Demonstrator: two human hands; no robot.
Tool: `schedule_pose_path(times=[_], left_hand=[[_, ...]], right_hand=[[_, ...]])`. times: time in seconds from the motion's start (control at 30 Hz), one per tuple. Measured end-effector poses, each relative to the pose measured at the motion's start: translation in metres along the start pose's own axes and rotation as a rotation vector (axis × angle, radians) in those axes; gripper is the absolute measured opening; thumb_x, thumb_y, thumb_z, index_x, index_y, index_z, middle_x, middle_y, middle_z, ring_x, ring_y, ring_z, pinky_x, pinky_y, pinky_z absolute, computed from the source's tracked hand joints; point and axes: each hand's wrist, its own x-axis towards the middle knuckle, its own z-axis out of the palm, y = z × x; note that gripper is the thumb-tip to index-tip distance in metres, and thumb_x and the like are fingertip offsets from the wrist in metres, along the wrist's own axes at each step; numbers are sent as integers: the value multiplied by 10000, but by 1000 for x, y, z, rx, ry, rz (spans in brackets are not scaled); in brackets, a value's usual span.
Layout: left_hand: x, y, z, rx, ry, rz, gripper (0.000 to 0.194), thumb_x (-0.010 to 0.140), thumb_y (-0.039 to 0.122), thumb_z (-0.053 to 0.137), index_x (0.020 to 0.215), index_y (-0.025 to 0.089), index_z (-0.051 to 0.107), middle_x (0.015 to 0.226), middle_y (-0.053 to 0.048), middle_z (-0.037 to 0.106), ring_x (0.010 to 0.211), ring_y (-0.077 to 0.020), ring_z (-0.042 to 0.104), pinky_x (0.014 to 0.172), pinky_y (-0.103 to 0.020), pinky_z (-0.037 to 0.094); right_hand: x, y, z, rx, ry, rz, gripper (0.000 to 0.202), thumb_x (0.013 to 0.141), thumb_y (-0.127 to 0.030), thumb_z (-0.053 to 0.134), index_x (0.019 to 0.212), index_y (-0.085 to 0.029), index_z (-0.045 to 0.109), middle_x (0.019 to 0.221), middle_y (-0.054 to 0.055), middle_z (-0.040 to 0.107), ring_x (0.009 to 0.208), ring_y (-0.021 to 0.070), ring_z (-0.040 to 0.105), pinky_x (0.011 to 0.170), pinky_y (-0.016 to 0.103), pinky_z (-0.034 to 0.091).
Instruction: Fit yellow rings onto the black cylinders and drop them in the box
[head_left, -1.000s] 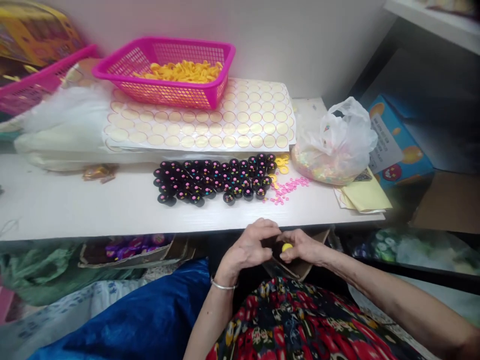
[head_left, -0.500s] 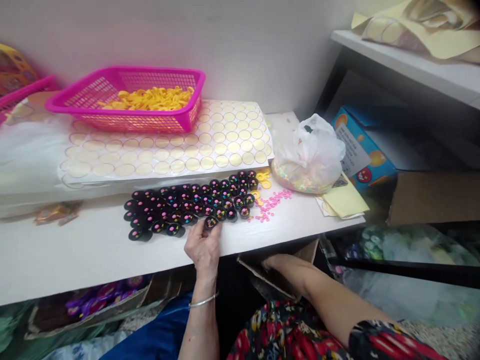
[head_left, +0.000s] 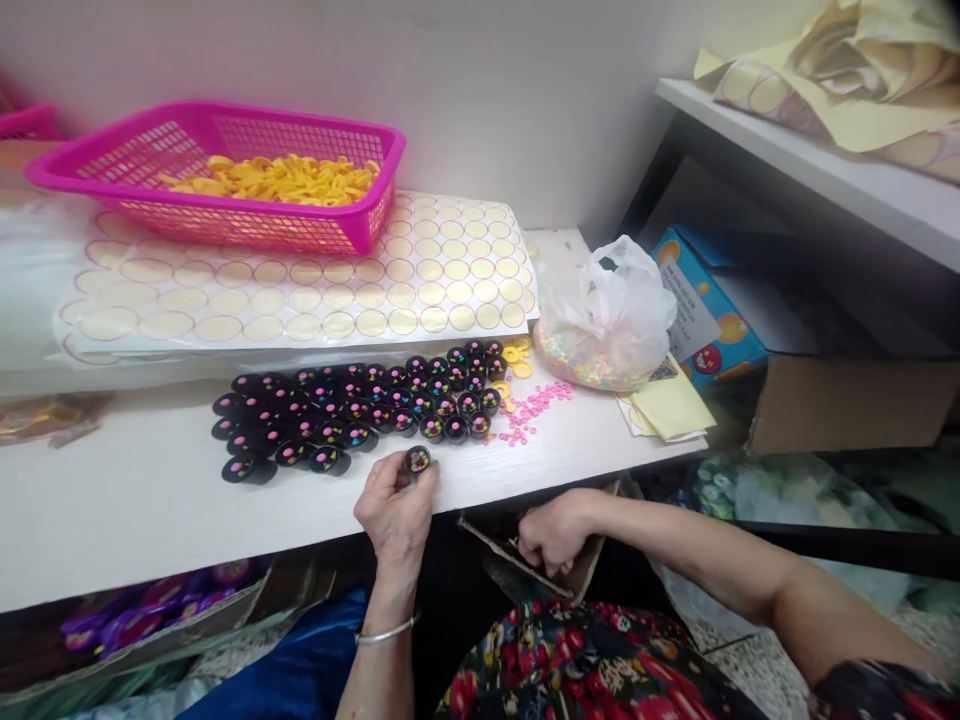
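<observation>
My left hand (head_left: pixel 397 505) pinches one small black round container (head_left: pixel 417 459) near the table's front edge, its top facing me with coloured bits inside. Rows of similar black containers (head_left: pixel 330 405), most with a pink bead and coloured bits on top, stand close together behind it. Below the table edge, my right hand (head_left: pixel 556 530) is at the mouth of a cardboard box (head_left: pixel 499 553). Its fingers are curled and point down, and whatever they hold is hidden. Loose pink beads (head_left: pixel 536 405) and several yellow ring-shaped pieces (head_left: pixel 517 360) lie right of the rows.
A pink basket (head_left: pixel 360 235) of yellow pieces (head_left: pixel 292 180) stands on sheets of round stickers (head_left: pixel 442 290) at the back. A knotted plastic bag (head_left: pixel 607 320) of small coloured bits sits right, beside yellow paper (head_left: pixel 671 405) and a blue box (head_left: pixel 701 310). Purple packets (head_left: pixel 150 610) lie under the table.
My right hand has come up from deeper in the box and now shows curled at its opening. My left hand has drawn its container slightly away from the rows, toward me.
</observation>
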Motion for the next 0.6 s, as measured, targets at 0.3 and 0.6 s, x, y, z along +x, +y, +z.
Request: schedule_pose_path(times=[0.3, 0.6], left_hand=[[-33, 21, 29, -118, -228, 233, 188, 659, 209, 653, 846, 185, 639, 772, -7, 614, 654, -130, 534, 647, -263, 465], [-43, 43, 49, -34, -339, 348, 158, 678, 187, 638, 836, 185, 641, 795, -28, 631, 752, -173, 553, 712, -304, 456]], right_hand=[[-14, -16, -85, -331, 1223, 173, 252, 861, -335, 442, 840, -136, 595, 921, 97, 596, 863, 202, 556, 708, 271, 379], [23, -16, -95, -234, 1199, 266, 226, 785, -330, 484, 887, -165, 601, 861, 74, 629, 771, 203, 579, 585, 251, 339]])
